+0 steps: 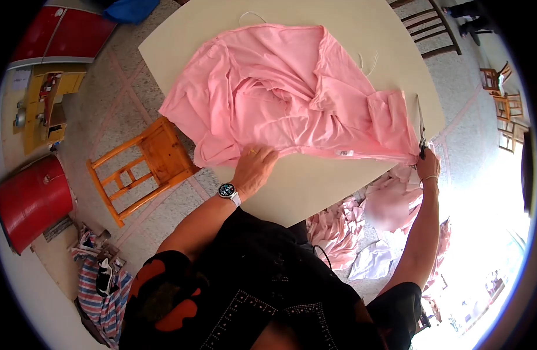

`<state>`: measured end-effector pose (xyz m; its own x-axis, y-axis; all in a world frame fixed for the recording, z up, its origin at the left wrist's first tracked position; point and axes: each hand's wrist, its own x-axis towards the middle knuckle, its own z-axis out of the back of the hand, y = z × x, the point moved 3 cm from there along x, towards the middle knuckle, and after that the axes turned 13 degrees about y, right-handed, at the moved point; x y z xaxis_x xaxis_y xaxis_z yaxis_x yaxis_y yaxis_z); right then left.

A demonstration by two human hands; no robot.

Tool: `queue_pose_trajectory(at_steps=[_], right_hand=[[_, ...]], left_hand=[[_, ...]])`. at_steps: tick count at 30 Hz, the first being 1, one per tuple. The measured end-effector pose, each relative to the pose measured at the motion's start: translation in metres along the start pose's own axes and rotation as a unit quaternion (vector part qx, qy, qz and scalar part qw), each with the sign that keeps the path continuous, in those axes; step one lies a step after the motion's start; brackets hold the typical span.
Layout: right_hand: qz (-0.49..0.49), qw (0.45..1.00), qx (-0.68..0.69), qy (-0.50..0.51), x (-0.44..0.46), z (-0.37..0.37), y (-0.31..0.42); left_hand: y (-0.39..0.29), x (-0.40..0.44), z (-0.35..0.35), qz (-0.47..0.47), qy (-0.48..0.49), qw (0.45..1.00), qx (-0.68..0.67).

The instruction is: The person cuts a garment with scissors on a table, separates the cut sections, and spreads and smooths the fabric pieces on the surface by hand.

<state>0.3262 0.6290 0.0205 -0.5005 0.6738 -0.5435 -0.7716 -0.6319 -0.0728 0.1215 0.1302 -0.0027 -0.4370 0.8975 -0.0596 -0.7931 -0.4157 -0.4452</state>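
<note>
Pink, crumpled soft-cloth garment [286, 114]: spread on the cream, smooth-topped table [280, 195], beyond the left hand [256, 166] and stretching across to the right hand [429, 165]
Left hand: lies on the garment's near edge; I cannot tell whether it pinches cloth
Right hand: closed around dark-handled metal scissors [422, 135], tips pointing away, beside the garment's right end
Pale, thin threads [373, 65]: loose on the table, beyond and between both hands
Scissors risk: swinging inward could nick the cloth
Slip risk: a lifted left hand could let the near edge shift
</note>
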Motion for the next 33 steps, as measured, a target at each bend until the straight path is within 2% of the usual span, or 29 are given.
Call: queue_pose_trajectory(at_steps=[4, 6, 7, 10, 11, 12, 14, 15, 17, 19, 20, 21, 22, 23, 24, 26, 29, 33], right_hand=[[0.006, 1.000, 0.021, -0.011, -0.029, -0.007, -0.034], [-0.021, 0.999, 0.030, -0.029, -0.027, -0.028, -0.069], [-0.019, 0.993, 0.118, -0.019, -0.019, -0.050, -0.097], [-0.121, 0.949, 0.289, 0.039, -0.069, -0.037, -0.075], [-0.055, 0.950, 0.308, 0.021, -0.071, -0.055, -0.093], [-0.023, 0.912, 0.410, -0.015, -0.092, -0.059, -0.082], [0.030, 0.873, 0.487, -0.017, -0.142, -0.053, -0.036], [0.066, 0.875, 0.478, 0.021, -0.167, -0.048, -0.006], [0.130, 0.811, 0.562, 0.103, -0.198, -0.080, 0.027], [0.172, 0.810, 0.521, 0.208, -0.238, -0.091, 0.085], [0.214, 0.820, 0.479, 0.227, -0.250, -0.114, 0.101], [0.191, 0.757, 0.536, 0.321, -0.266, -0.108, 0.129], [0.244, 0.788, 0.476, 0.305, -0.273, -0.146, 0.130], [0.203, 0.673, 0.595, 0.390, -0.285, -0.140, 0.152], [0.200, 0.659, 0.599, 0.409, -0.290, -0.157, 0.160], [0.215, 0.732, 0.498, 0.412, -0.294, -0.201, 0.153], [0.231, 0.754, 0.459, 0.409, -0.289, -0.168, 0.178], [0.235, 0.765, 0.452, 0.395, -0.275, -0.171, 0.187]], left_hand=[[0.004, 0.001, 0.000, -0.013, -0.006, 1.000, 0.000], [0.006, 0.006, 0.000, -0.025, -0.008, 1.000, -0.002], [0.006, 0.006, 0.001, -0.029, -0.006, 1.000, -0.003], [0.009, 0.006, -0.001, -0.029, -0.001, 1.000, 0.010], [0.009, 0.006, -0.003, -0.030, -0.007, 0.999, 0.013], [0.009, 0.005, -0.006, -0.030, -0.012, 0.999, 0.017], [0.007, 0.006, -0.006, -0.025, -0.012, 0.999, 0.023], [0.004, 0.007, -0.001, -0.021, -0.006, 0.999, 0.027], [0.002, 0.007, -0.002, -0.011, 0.008, 1.000, 0.019], [0.009, 0.008, -0.009, -0.004, 0.024, 1.000, -0.002], [0.010, 0.007, -0.010, -0.008, 0.029, 0.999, -0.029], [0.012, 0.007, -0.011, -0.012, 0.033, 0.998, -0.055], [0.013, 0.007, -0.012, -0.016, 0.036, 0.996, -0.079], [0.013, 0.007, -0.011, -0.016, 0.025, 0.996, -0.086], [0.012, 0.007, -0.009, -0.016, 0.013, 0.995, -0.093], [0.012, 0.008, -0.006, -0.021, 0.000, 0.995, -0.102], [0.009, 0.005, -0.003, -0.034, 0.004, 0.993, -0.116], [0.008, 0.003, 0.001, -0.040, 0.009, 0.991, -0.127]])
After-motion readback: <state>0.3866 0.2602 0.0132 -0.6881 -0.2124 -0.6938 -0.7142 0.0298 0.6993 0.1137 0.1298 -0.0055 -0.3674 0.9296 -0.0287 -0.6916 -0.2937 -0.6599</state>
